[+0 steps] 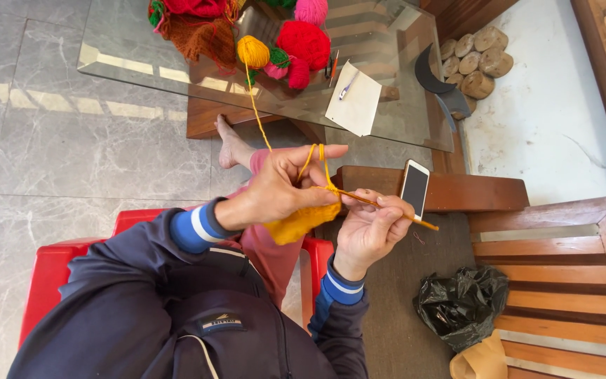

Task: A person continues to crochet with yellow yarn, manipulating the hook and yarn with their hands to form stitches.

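Head view, left to right: grey marble floor (pixel 50 140), red chair (pixel 54 270) under the person, glass table (pixel 135 67) carrying a heap of red, orange and green knitwork (pixel 201 28) and a yellow ball (pixel 253 51). Strand (pixel 259 116) is fed from the ball down to the left hand (pixel 278 189), where it is looped over the raised index finger; the other fingers are curled and the thumb is pinched onto the top edge of the yellow piece (pixel 301 221), which hangs between both hands above the lap. A bare foot (pixel 231 144) is seen under the table. Right hand (pixel 373 224) is closed around the hook (pixel 387 208) in a pencil-like grip, tip buried in the work just beside the left thumb, handle end sticking out right. Further right: paper with a pen (pixel 354 98) on the glass, phone (pixel 414 188) on a wooden ledge, black bag (pixel 463 305) on the dark cushion, slatted wooden bench (pixel 562 281). Handling judged: piece is light, soft, floppy, easily stretched or unravelled at the live loop, so it is best pinched close under the working edge, as is done now. Hook is judged stiff, thin and smooth, best held mid-shaft. Strand tension is set by the index-finger wrap; slack looks minimal.
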